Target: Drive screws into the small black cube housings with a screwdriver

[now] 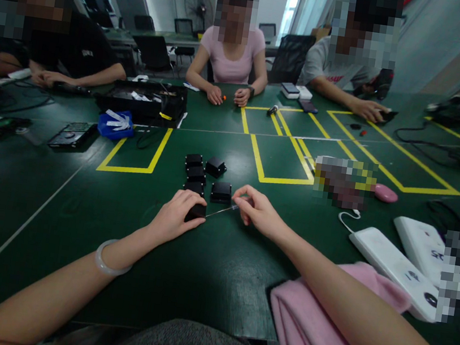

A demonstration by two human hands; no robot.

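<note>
My left hand (178,217) is closed around a small black box (196,212) on the green table, with fingers over its top and thumb along its near side. Between the fingertips of my right hand (255,211) is the clear handle of a thin screwdriver (221,212). Its metal shaft points left, and the tip meets the right side of the held box. Just beyond my hands, several similar black boxes sit close together, among them one by my right fingertips (221,191) and a turned one (216,166) farther back.
Yellow tape (263,163) marks rectangles on the table (163,283). A pink cloth (312,321) hangs over the near edge under my right forearm, beside white power banks (391,269). To the left are a blue pouch (115,127) and a black bin (145,106). Several people sit opposite.
</note>
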